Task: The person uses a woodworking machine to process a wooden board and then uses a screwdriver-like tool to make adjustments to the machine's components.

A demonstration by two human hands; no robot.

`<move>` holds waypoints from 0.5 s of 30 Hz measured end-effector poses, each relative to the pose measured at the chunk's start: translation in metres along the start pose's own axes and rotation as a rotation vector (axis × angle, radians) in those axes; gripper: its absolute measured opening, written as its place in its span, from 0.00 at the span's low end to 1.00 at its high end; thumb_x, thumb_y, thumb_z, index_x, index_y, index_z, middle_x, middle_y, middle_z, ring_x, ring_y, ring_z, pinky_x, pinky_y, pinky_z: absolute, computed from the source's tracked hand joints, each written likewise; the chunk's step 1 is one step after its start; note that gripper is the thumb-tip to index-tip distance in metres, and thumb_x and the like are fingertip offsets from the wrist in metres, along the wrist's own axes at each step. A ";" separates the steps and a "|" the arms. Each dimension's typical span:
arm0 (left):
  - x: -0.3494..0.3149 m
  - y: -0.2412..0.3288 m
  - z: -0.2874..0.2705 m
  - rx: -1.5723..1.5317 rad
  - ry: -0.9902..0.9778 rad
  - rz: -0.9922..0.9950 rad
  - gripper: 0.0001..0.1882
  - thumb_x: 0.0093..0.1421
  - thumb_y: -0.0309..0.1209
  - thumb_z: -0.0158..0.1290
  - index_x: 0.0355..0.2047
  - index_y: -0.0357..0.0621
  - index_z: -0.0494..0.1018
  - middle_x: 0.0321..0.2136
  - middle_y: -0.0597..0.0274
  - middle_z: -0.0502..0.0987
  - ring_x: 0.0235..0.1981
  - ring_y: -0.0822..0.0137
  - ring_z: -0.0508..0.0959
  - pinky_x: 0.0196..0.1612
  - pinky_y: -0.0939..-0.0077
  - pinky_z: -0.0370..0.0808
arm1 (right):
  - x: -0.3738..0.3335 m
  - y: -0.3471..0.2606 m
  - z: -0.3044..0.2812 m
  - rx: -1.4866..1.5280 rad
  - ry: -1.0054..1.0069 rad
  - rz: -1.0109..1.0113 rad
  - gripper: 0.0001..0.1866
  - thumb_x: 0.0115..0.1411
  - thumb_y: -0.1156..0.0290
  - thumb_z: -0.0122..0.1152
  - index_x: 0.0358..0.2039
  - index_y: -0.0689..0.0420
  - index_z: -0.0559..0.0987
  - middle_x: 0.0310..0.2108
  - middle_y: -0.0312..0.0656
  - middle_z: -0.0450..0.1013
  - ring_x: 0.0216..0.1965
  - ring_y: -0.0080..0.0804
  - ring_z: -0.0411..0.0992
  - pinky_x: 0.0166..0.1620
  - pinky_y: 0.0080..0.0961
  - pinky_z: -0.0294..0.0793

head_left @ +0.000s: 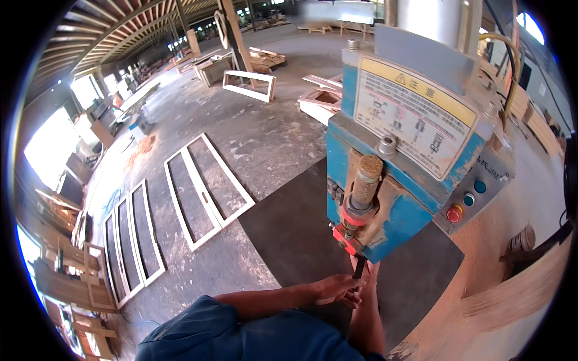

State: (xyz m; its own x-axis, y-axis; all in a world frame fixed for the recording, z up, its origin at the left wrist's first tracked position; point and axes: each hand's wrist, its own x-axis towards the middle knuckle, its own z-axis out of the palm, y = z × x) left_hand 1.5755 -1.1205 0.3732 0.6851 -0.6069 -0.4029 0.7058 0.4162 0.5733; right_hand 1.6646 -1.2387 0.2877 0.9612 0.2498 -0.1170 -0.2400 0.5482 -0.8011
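Note:
A blue woodworking machine head [397,198] stands close in front of me, dusted with sawdust. On its near face are a dusty spindle [365,180] and a red clamp-like part [346,240]. My left hand [338,290] is just below that part, fingers curled round the lower end of a slim black handle [360,268]. The handle's upper end meets the underside of the head; what it joins is hidden. My right hand [370,278] reaches up beside the handle, its fingers mostly covered by the machine and my left hand.
A control panel [475,195] with a red stop button [454,213] sits on the machine's right side. Dark matting [295,222] lies underneath. White wooden frames [211,207] rest on the floor to the left. Sawdust and a curved wooden piece [518,295] are at the right.

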 end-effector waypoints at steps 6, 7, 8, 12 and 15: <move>-0.004 0.004 0.003 -0.049 0.080 0.061 0.09 0.68 0.40 0.46 0.41 0.50 0.70 0.30 0.66 0.74 0.34 0.70 0.76 0.37 0.72 0.74 | 0.005 0.040 0.000 -0.169 0.026 -0.129 0.06 0.60 0.74 0.56 0.38 0.60 0.74 0.34 0.36 0.71 0.36 0.26 0.69 0.40 0.23 0.72; -0.002 0.008 -0.005 0.226 0.080 0.121 0.12 0.68 0.42 0.45 0.40 0.49 0.70 0.28 0.67 0.74 0.31 0.71 0.76 0.36 0.72 0.74 | 0.010 0.045 -0.001 -0.231 0.037 -0.159 0.06 0.59 0.76 0.56 0.38 0.60 0.74 0.35 0.36 0.70 0.36 0.26 0.69 0.41 0.23 0.73; -0.001 0.007 -0.009 0.168 0.153 0.046 0.15 0.69 0.44 0.44 0.38 0.47 0.70 0.27 0.67 0.73 0.28 0.72 0.74 0.34 0.73 0.74 | 0.014 0.049 -0.003 -0.263 0.041 -0.178 0.06 0.59 0.77 0.56 0.38 0.60 0.73 0.35 0.36 0.70 0.36 0.26 0.68 0.41 0.23 0.73; -0.002 0.014 -0.011 0.026 0.074 -0.050 0.15 0.68 0.43 0.45 0.39 0.43 0.71 0.30 0.64 0.74 0.31 0.66 0.78 0.31 0.70 0.77 | 0.020 0.039 0.012 0.091 0.074 -0.113 0.07 0.59 0.80 0.57 0.38 0.60 0.73 0.36 0.37 0.70 0.37 0.27 0.68 0.43 0.26 0.74; -0.002 0.024 -0.006 0.063 0.050 -0.084 0.16 0.68 0.42 0.45 0.40 0.41 0.70 0.31 0.62 0.74 0.31 0.63 0.79 0.32 0.68 0.78 | 0.020 0.025 0.032 0.949 0.014 0.017 0.08 0.61 0.75 0.58 0.40 0.61 0.72 0.37 0.39 0.71 0.38 0.31 0.69 0.46 0.32 0.73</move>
State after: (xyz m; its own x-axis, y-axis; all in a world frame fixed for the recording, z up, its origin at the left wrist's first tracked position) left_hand 1.5920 -1.1053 0.3834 0.6331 -0.6025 -0.4860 0.7496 0.3204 0.5792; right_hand 1.6732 -1.1947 0.2839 0.9567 0.2576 -0.1358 -0.2585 0.9660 0.0115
